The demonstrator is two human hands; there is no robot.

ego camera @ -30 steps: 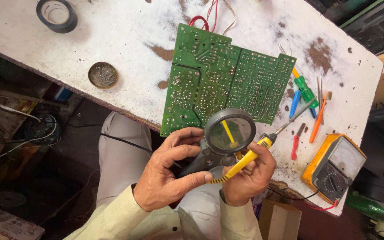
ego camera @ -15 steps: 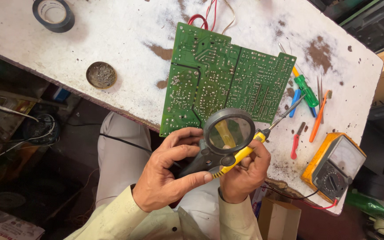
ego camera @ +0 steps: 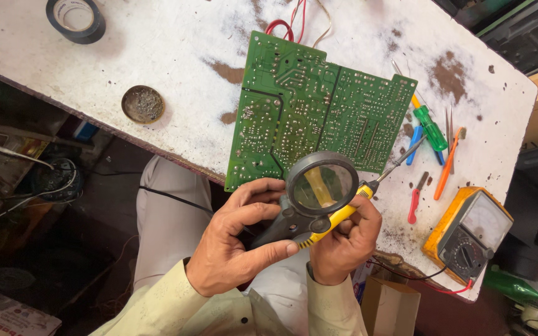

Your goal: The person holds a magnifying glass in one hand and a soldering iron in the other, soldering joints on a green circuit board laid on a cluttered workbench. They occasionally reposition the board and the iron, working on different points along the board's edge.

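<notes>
A green circuit board (ego camera: 309, 112) lies solder side up on the worn white table (ego camera: 157, 50), with red and white wires at its far edge. My left hand (ego camera: 231, 246) grips the dark handle of a round magnifying glass (ego camera: 320, 185), held just above the board's near edge. My right hand (ego camera: 344, 242) holds a yellow-handled soldering iron (ego camera: 350, 205). Its metal tip (ego camera: 406, 155) points toward the board's right near corner. Through the lens the yellow handle shows enlarged.
Right of the board lie a green screwdriver (ego camera: 429, 127), an orange tool (ego camera: 448, 163), a blue tool (ego camera: 413, 144) and a small red one (ego camera: 415, 200). A yellow multimeter (ego camera: 471, 233) sits at the table's near right corner. A small round tin (ego camera: 142, 104) and black tape roll (ego camera: 75, 18) lie left.
Magnifying glass and both hands have stayed nearly still over the board's near edge. The soldering iron's tip has shifted slightly toward the board.
</notes>
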